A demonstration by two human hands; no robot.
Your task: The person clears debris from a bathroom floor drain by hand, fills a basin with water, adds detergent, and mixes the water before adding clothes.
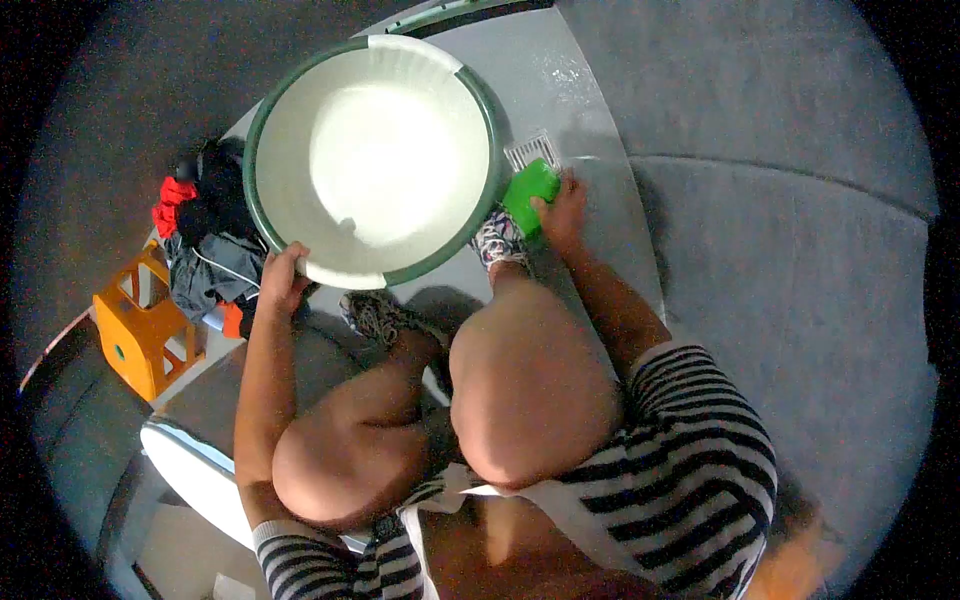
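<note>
A big round basin (400, 160), white inside with a green and white rim, takes up the upper middle of the head view. My left hand (285, 275) grips its rim at the lower left, fingers closed over the edge. To the right of the basin, my right hand (563, 210) is closed on a bright green plastic object (530, 195); its exact kind is unclear. This green piece is beside a slotted floor drain (530, 150) and close to my patterned shoe (498, 240).
Dark and red clothes (205, 255) are piled left of the basin, near an orange plastic stool (145, 320). A white curved rim (195, 470) is at the lower left. Wet spots mark the grey floor (570, 80), and a grey wall (780, 200) rises on the right.
</note>
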